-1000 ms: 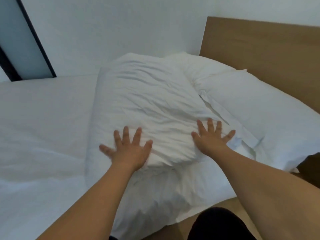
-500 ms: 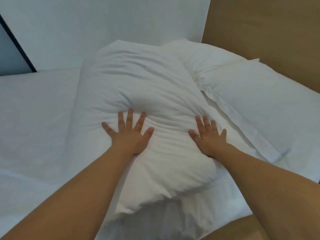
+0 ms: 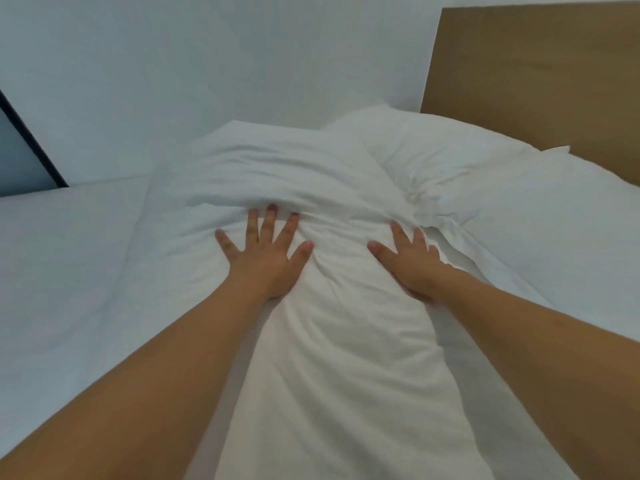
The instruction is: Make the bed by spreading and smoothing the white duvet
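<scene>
A thick folded band of white duvet (image 3: 311, 188) runs across the bed from my body toward the far wall. My left hand (image 3: 266, 258) lies flat on it with fingers spread, and creases bunch up just beyond the fingertips. My right hand (image 3: 412, 265) presses flat on the band's right edge, fingers apart, touching the pillow side. Neither hand grips any fabric. The flat white bed surface (image 3: 69, 271) stretches away on the left.
Two white pillows (image 3: 519, 209) lie to the right against a brown wooden headboard (image 3: 540, 74). A white wall (image 3: 207, 64) stands behind the bed, with a dark-framed panel (image 3: 20, 154) at the far left.
Both hands have slid forward along the duvet toward the wall, pushing a ridge of creases ahead of the fingers. The view has moved in over the bed.
</scene>
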Demonstrator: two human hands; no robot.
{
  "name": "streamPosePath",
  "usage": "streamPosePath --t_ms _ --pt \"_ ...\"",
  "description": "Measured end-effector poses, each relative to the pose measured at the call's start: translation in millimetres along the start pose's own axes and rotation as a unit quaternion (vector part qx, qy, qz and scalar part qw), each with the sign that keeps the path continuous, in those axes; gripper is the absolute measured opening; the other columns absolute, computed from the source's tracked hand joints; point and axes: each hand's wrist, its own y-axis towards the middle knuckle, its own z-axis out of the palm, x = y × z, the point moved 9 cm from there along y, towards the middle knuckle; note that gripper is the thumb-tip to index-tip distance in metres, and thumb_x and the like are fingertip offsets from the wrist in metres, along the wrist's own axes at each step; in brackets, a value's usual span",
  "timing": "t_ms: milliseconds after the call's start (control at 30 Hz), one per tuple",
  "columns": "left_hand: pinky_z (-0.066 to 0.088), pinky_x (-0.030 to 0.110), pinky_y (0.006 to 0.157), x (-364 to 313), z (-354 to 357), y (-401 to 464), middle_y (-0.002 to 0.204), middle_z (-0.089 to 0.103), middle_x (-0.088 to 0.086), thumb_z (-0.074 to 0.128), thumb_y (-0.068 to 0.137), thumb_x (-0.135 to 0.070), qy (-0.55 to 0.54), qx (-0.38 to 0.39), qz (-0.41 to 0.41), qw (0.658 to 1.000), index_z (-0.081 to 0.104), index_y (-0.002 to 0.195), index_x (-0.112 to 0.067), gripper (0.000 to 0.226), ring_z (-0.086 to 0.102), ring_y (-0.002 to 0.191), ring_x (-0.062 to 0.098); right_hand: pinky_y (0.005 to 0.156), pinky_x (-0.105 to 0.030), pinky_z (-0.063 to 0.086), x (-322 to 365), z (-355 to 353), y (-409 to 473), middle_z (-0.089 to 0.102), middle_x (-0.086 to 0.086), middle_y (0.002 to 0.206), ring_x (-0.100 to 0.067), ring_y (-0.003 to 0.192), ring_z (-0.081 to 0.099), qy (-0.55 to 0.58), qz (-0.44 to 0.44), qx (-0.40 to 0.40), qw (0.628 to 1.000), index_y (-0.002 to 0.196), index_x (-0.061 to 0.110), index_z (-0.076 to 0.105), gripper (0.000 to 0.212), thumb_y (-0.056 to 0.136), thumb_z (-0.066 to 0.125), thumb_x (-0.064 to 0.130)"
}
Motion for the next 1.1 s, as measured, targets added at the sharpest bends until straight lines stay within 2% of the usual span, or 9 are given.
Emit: streamPosePath --t_ms 267,367,433,533,700,767,867,1000,1100 --pt "-0.016 0.074 0.102 13.9 -17.5 93.4 0.158 -0.028 -0.010 -0.005 0.083 -0.077 0.019 -0.015 0.010 1.000 -0.022 0.144 -0.053 0.068 -0.030 0.144 0.022 0.119 -0.048 0.018 7.4 -15.7 76.8 0.012 -0.005 0.162 -0.033 0.147 0.017 0.246 0.087 0.002 0.965 0.153 0.033 -0.014 0.132 0.056 0.050 0.094" --pt "-0.015 0.075 0.101 19.4 -25.4 140.5 0.158 -0.028 -0.011 -0.004 0.082 -0.079 0.020 -0.020 0.012 1.000 -0.020 0.143 -0.055 0.068 -0.032 0.143 0.022 0.117 -0.043 0.027 21.2 -28.1 121.4 0.032 0.000 0.156 -0.026 0.143 0.031 0.303 0.081 0.005 0.950 0.155 0.018 0.011 0.148 0.040 0.064 0.094" --pt "-0.015 0.076 0.100 26.5 -29.3 178.2 0.158 -0.029 -0.012 -0.005 0.079 -0.082 0.018 -0.027 0.005 0.999 -0.019 0.143 -0.057 0.070 -0.032 0.143 0.022 0.109 -0.040 0.040 41.6 -35.1 156.3 0.052 0.000 0.141 -0.024 0.126 0.053 0.327 0.064 0.033 0.942 0.145 0.017 0.041 0.133 0.037 0.073 0.087" --pt "-0.015 0.077 0.098 43.4 -27.7 240.5 0.158 -0.028 -0.013 -0.005 0.075 -0.087 0.028 -0.022 -0.017 0.999 -0.016 0.143 -0.058 0.074 -0.030 0.144 0.022 0.097 -0.041 0.050 61.7 -32.8 216.6 0.063 -0.002 0.124 -0.026 0.105 0.065 0.312 0.058 0.067 0.946 0.128 0.018 0.055 0.117 0.031 0.083 0.077" --pt "-0.012 0.076 0.102 81.8 32.8 313.3 0.163 0.000 -0.014 -0.003 0.072 -0.089 0.012 0.066 -0.081 0.994 -0.002 0.145 -0.060 0.079 -0.001 0.150 0.025 0.080 -0.033 0.044 55.3 6.2 283.7 0.067 -0.005 0.106 -0.028 0.096 0.061 0.184 0.000 -0.054 0.981 0.104 0.016 0.060 0.046 0.085 0.058 0.058" --pt "-0.011 0.075 0.103 73.5 64.0 320.7 0.162 0.008 -0.013 -0.002 0.075 -0.088 0.020 0.090 -0.075 0.993 0.003 0.147 -0.057 0.078 0.006 0.150 0.025 0.075 -0.038 0.046 35.9 28.2 283.6 0.063 0.000 0.094 -0.025 0.087 0.060 0.209 0.027 -0.066 0.975 0.102 0.020 0.051 0.049 0.084 0.050 0.065" --pt "-0.012 0.075 0.104 64.0 81.2 324.8 0.160 0.020 -0.012 -0.003 0.078 -0.084 0.012 0.084 -0.068 0.994 0.010 0.149 -0.052 0.079 0.015 0.148 0.024 0.088 -0.044 0.045 23.8 25.5 290.9 0.053 -0.006 0.122 -0.030 0.105 0.057 0.158 0.036 -0.092 0.983 0.129 0.020 0.036 0.065 0.086 0.050 0.067" --pt "-0.011 0.071 0.107 64.3 53.8 316.9 0.161 0.019 -0.010 0.003 0.085 -0.078 -0.030 0.047 -0.063 0.996 0.014 0.152 -0.044 0.075 0.015 0.148 0.021 0.114 -0.058 0.018 100.5 -31.2 259.6 0.018 -0.011 0.158 -0.032 0.143 0.027 -0.069 -0.171 -0.271 0.945 0.155 0.024 0.015 0.072 0.096 0.048 0.048" --pt "-0.015 0.071 0.106 57.3 9.6 268.1 0.163 0.000 -0.010 0.012 0.090 -0.072 0.013 -0.032 -0.023 0.999 0.006 0.151 -0.044 0.068 -0.004 0.150 0.018 0.118 -0.048 -0.011 114.4 10.6 256.1 -0.013 0.005 0.163 -0.015 0.150 -0.012 -0.103 -0.253 -0.059 0.960 0.150 0.048 -0.007 0.075 0.084 0.006 0.080"
